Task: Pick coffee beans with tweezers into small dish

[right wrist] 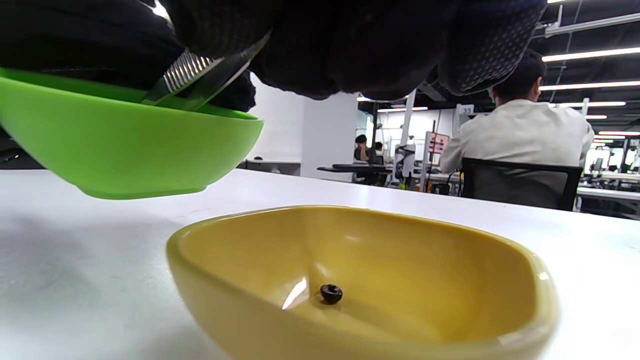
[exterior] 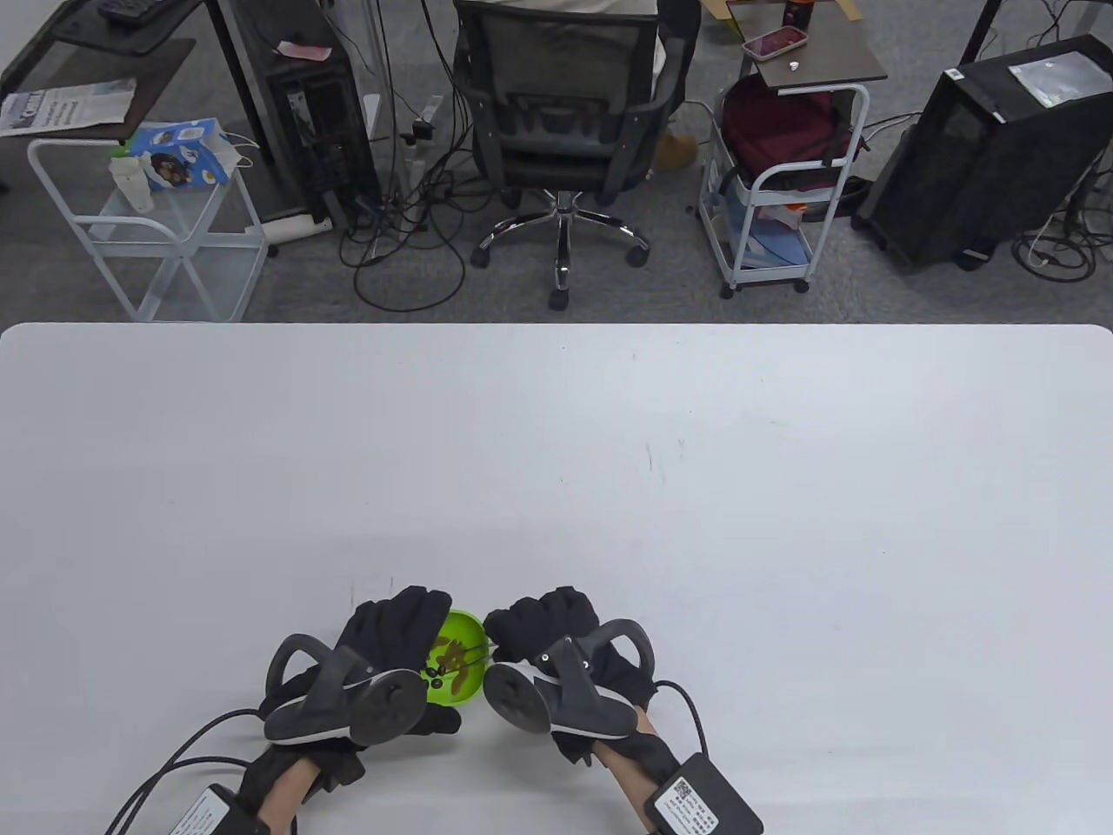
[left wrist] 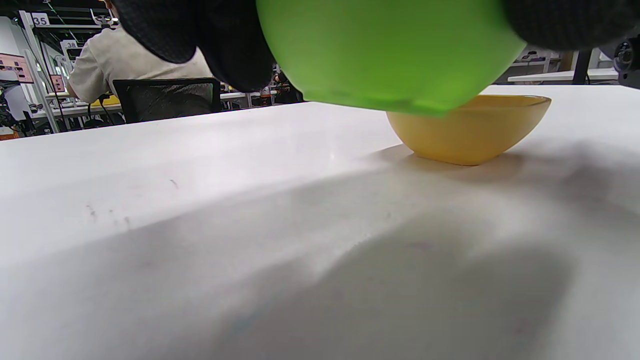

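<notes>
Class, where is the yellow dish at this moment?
The yellow dish rests on the white table, below the right hand, beside the raised green bowl; one coffee bean lies inside it.

A wide white table with a smooth matt top (exterior: pixel 609 452) carries the things. A small yellow glossy dish with rounded corners (right wrist: pixel 360 280) stands directly on it, near the front edge, and one dark coffee bean (right wrist: pixel 331 293) lies inside it. Few faint dark marks are visible on the top, around its middle.
</notes>
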